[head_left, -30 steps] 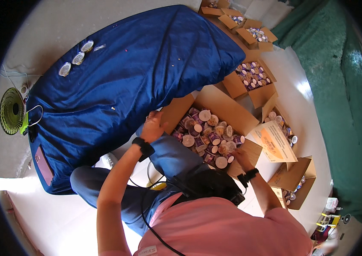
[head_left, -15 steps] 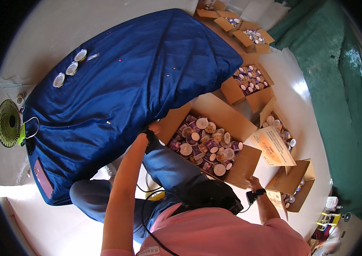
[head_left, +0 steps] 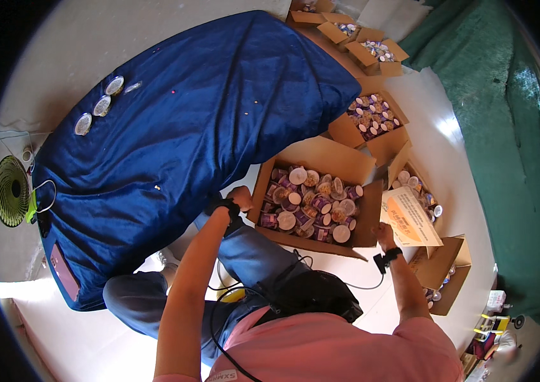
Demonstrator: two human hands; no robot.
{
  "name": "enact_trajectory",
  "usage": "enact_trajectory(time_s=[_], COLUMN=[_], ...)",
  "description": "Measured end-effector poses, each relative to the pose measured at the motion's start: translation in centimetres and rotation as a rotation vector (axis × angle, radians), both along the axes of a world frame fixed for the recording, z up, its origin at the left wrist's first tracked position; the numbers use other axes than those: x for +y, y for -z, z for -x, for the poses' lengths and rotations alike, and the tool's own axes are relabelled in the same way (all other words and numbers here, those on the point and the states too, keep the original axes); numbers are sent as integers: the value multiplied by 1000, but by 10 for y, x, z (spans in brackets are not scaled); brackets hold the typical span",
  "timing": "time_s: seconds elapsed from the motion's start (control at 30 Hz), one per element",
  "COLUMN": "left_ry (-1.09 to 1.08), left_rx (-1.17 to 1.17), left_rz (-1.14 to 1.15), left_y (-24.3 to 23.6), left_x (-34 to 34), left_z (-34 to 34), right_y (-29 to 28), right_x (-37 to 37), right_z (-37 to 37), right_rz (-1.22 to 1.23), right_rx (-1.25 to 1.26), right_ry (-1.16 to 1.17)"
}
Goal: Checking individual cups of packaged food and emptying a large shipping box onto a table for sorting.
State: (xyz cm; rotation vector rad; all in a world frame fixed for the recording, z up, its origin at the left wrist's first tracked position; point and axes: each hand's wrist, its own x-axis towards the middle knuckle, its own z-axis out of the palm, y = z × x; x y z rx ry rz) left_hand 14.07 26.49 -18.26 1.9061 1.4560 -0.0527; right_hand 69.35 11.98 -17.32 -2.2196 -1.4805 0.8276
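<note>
The open cardboard box (head_left: 311, 204) of small round-lidded jars sits on the pale floor just in front of the person's knees, its near flap folded down toward them. A second ago both hands were in among the jars; now both have pulled back to the box's outer sides, so the reaching-in has given way to a grip on the box itself. The left hand (head_left: 239, 196) rests at the box's left wall, just where the blue cloth (head_left: 180, 127) hangs over the table edge; its fingers curl against the cardboard, though whether they truly clench it I cannot tell. The right hand (head_left: 384, 234) lies at the right corner by the lowered flap, fingers hidden behind the edge, so their state is unclear too. Judging by this, the box is about to be handled whole. Further boxes of jars (head_left: 372, 118) stand beyond, and three loose lids (head_left: 101, 105) lie on the cloth near a green fan (head_left: 12, 191)
</note>
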Motion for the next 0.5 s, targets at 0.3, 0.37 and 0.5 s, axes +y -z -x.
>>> enact_trajectory(time_s=[0.3,0.37,0.5], left_ry=[33,48,154], left_rx=[11,-96,-36], left_rz=[161,310,179], left_y=[-69,-64,-53], left_x=[-34,-35,-35], left_z=[-23,-26,-26], right_y=[-28,-26,-19], right_x=[90,104,116], right_z=[36,28,31], right_rz=[-58,-105,-24], right_rx=[-261,-232,-346], right_ry=[-148,-108,-90])
